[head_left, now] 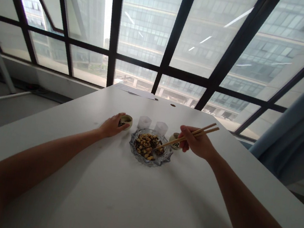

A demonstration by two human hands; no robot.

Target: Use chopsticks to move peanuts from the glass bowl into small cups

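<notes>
My left hand (113, 125) is wrapped round a small ceramic cup (127, 120) with dark markings, which stands on the table left of the plate. In my right hand (195, 141) is a pair of chopsticks (203, 131), slanting down to the left. Their tips reach into a heap of mixed nuts and seeds (146, 143) in a scalloped clear glass plate (166, 158). Whether the tips pinch a piece is too small to tell. A second small cup (175, 141) with a dark character stands right of the plate, partly hidden behind my right fingers.
Two translucent, whitish cups (144, 122) (161, 128) stand just behind the plate. On the white table (127, 201), papers (135, 90) lie at the far edge. Dark-framed windows rise behind it, and a blue curtain (296, 124) hangs at the right.
</notes>
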